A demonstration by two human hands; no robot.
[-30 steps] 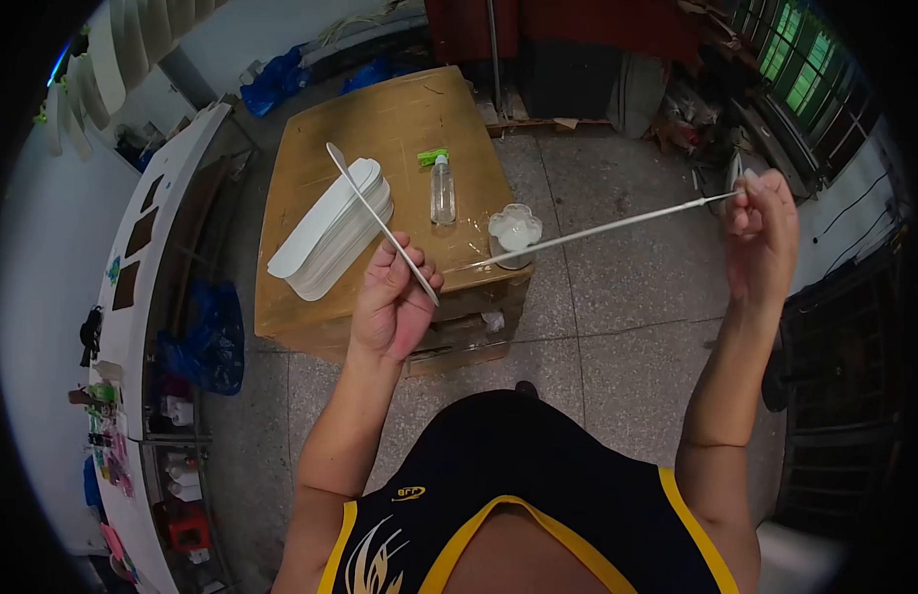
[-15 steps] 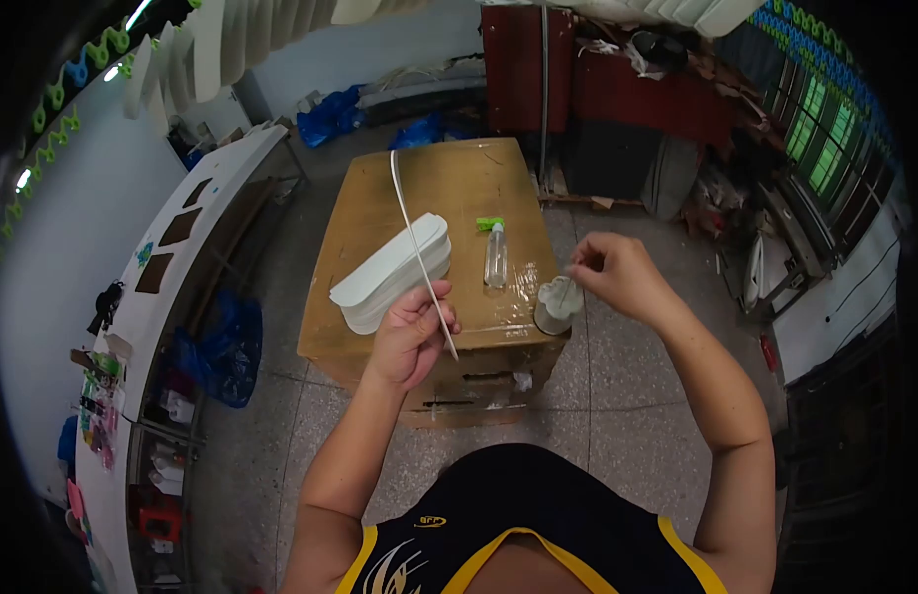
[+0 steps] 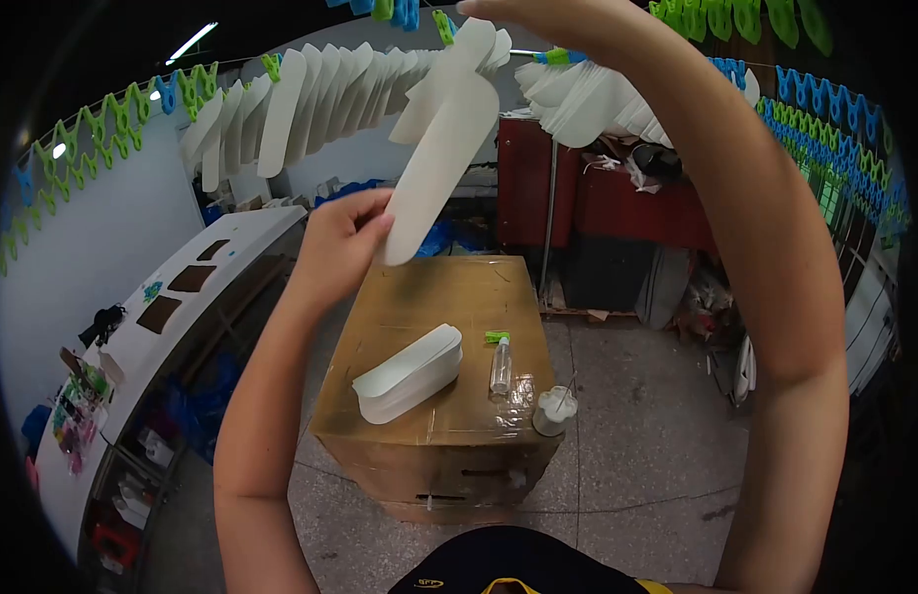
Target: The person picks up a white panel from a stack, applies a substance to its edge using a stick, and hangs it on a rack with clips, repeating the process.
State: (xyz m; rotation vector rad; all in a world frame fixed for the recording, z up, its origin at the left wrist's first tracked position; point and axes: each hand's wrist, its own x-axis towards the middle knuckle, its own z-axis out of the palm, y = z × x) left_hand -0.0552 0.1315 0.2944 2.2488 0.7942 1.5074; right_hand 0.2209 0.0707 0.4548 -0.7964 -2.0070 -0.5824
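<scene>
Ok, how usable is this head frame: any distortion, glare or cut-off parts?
Head view: strong fisheye bend with black corners; a ceiling light glares at upper left; the right hand is cut by the top edge; the white insole at the left hand stays sharp, evenly lit.

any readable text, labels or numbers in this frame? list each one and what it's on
None can be read.
Shirt: a small yellow mark at the bottom edge, cut off and too small to read.
White insole-shaped sheet held by the left hand: blank.
Stack of white sheets: no print visible.
Clear bottle with green cap: no label visible.
Items on the white bench at left: too small and blurred to read.
</scene>
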